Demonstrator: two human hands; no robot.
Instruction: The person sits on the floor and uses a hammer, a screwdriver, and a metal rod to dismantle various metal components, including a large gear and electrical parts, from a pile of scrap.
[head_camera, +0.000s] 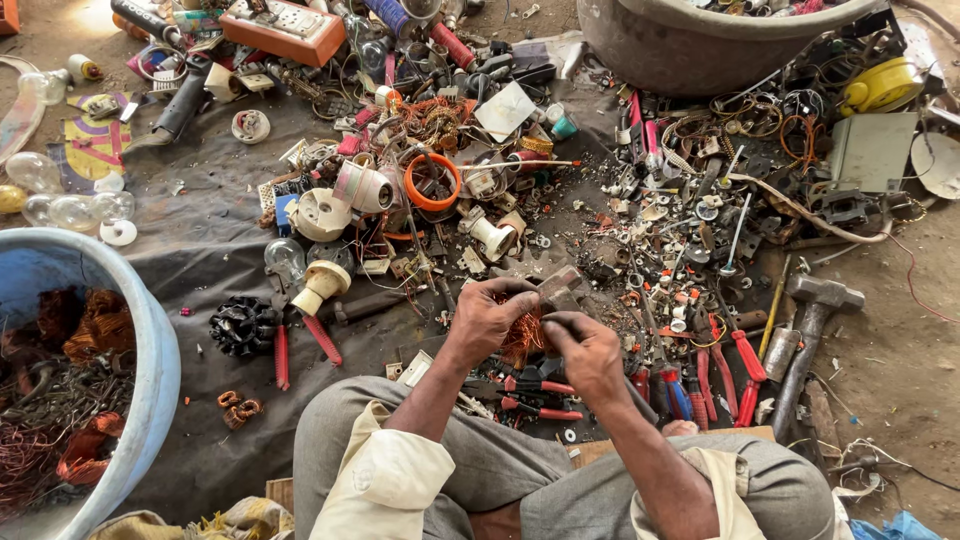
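I sit on the ground over a grey cloth (215, 240) strewn with electrical scrap. My left hand (487, 318) grips a small metal piece wound with copper wire (522, 335). My right hand (585, 352) pinches the same copper coil from the right, fingers closed on the strands. Both hands meet above my knees, directly over red-handled pliers (535, 395) that lie on the cloth. The lower part of the coil is hidden between my fingers.
A blue tub (150, 370) of copper wire and scrap stands at the left, a grey basin (690, 50) at the top. A hammer (812, 320), red-handled cutters (738, 365) and screwdrivers lie right. Glass bulbs (70, 210), an orange ring (432, 180) and sockets lie beyond.
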